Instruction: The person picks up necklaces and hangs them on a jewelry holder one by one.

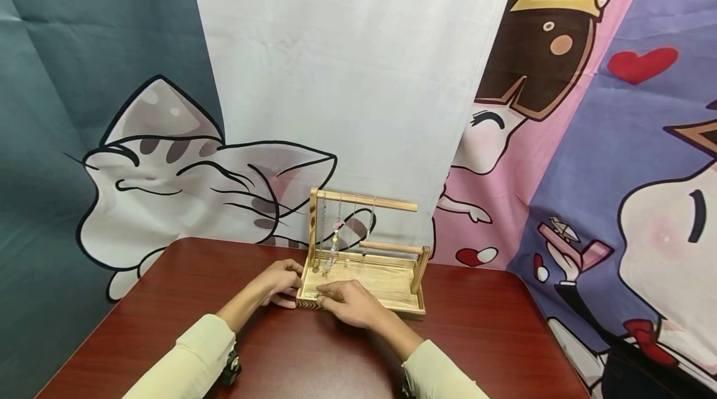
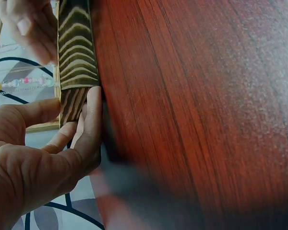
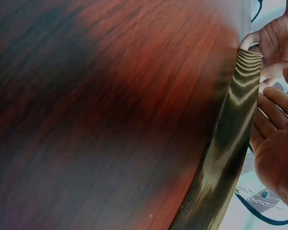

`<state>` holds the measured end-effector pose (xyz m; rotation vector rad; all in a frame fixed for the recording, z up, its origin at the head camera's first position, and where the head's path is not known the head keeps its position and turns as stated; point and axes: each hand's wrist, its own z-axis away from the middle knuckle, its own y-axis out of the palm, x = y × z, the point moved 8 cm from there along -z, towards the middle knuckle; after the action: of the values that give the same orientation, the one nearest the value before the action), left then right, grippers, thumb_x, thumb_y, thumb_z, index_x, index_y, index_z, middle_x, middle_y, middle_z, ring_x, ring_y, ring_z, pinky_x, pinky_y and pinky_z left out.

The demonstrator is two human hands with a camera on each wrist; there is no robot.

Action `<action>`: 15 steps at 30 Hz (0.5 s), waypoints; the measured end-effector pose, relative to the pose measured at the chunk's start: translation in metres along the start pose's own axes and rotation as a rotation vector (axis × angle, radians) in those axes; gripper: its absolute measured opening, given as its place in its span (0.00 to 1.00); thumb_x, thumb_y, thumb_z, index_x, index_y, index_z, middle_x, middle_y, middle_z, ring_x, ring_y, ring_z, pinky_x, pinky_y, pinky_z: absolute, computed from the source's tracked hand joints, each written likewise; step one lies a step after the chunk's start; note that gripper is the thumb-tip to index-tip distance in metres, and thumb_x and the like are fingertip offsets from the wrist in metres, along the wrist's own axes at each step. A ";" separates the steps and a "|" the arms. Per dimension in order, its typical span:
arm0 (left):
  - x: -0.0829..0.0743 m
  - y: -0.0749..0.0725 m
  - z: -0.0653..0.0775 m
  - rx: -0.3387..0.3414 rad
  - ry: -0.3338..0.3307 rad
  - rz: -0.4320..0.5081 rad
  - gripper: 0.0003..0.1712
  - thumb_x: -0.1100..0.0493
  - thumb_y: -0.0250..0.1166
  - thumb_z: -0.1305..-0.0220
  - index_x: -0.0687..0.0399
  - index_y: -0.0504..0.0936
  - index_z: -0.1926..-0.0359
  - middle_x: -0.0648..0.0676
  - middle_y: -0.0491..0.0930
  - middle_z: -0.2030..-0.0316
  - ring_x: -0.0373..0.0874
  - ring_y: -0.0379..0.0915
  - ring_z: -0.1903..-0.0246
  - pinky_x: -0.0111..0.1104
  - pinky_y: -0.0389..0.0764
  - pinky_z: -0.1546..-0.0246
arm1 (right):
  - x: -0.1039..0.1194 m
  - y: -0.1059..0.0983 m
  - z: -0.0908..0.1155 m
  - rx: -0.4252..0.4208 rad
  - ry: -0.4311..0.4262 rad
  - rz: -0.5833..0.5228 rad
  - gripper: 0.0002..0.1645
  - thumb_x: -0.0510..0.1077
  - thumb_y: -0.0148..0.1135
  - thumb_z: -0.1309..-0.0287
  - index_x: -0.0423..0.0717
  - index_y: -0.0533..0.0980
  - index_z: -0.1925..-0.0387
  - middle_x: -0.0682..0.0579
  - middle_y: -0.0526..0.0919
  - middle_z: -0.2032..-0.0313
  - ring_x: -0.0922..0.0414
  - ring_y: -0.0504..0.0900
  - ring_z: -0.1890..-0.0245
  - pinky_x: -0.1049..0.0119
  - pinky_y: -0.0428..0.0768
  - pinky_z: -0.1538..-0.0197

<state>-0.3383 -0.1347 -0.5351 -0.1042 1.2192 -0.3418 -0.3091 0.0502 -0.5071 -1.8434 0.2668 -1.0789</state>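
A wooden jewelry stand (image 1: 386, 284) with a shallow tray base stands on the table, with an upper bar (image 1: 386, 203) and a lower bar (image 1: 392, 248). Several necklaces hang from the upper bar, among them one with coloured beads (image 1: 335, 240). My left hand (image 1: 282, 282) grips the tray's front left corner, thumb at the rim and fingers around the outer side (image 2: 77, 103). Over the front left part of the tray reaches my right hand (image 1: 355, 305), its fingers (image 3: 273, 112) fairly straight and pointing toward the left hand. What lies under its fingertips is hidden.
The reddish-brown table (image 1: 313, 355) runs around the stand on both sides and in front. Behind its back edge hangs a printed cloth (image 1: 358, 75) with cartoon figures, close to the stand's upright. Sleeves and wrist cameras extend over the table's front.
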 end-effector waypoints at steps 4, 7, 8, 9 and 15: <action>0.000 0.000 0.000 0.004 -0.001 -0.001 0.28 0.69 0.65 0.32 0.65 0.77 0.32 0.67 0.86 0.50 0.53 0.89 0.57 0.43 0.98 0.66 | 0.000 0.009 -0.001 0.050 0.006 0.061 0.29 0.60 0.60 0.18 0.49 0.85 0.29 0.53 0.91 0.35 0.58 0.88 0.32 0.60 0.87 0.26; 0.001 0.000 0.001 0.005 -0.002 -0.001 0.28 0.69 0.65 0.33 0.65 0.77 0.32 0.67 0.86 0.50 0.52 0.89 0.58 0.42 0.98 0.66 | 0.000 0.014 -0.002 0.076 -0.007 0.112 0.30 0.61 0.60 0.18 0.49 0.85 0.29 0.53 0.91 0.35 0.58 0.88 0.32 0.60 0.87 0.26; 0.001 0.000 0.001 0.005 -0.002 -0.001 0.28 0.69 0.65 0.33 0.65 0.77 0.32 0.67 0.86 0.50 0.52 0.89 0.58 0.42 0.98 0.67 | 0.000 0.015 -0.002 0.084 -0.014 0.132 0.30 0.62 0.59 0.17 0.50 0.85 0.29 0.54 0.91 0.35 0.58 0.88 0.32 0.61 0.87 0.26; 0.001 0.000 0.001 0.004 -0.003 0.001 0.28 0.69 0.65 0.33 0.65 0.77 0.32 0.67 0.87 0.51 0.52 0.89 0.58 0.42 0.98 0.67 | 0.000 0.016 -0.002 0.093 -0.023 0.149 0.30 0.62 0.59 0.17 0.50 0.85 0.29 0.54 0.92 0.35 0.58 0.89 0.33 0.61 0.87 0.27; 0.000 -0.001 0.001 0.001 -0.002 0.003 0.27 0.69 0.66 0.33 0.64 0.77 0.33 0.66 0.87 0.51 0.51 0.89 0.58 0.42 0.98 0.67 | 0.002 0.020 -0.002 0.129 -0.050 0.253 0.30 0.64 0.57 0.16 0.53 0.84 0.28 0.55 0.93 0.38 0.58 0.92 0.38 0.62 0.90 0.32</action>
<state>-0.3375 -0.1353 -0.5350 -0.1017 1.2167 -0.3393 -0.3045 0.0372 -0.5216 -1.6687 0.3810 -0.8546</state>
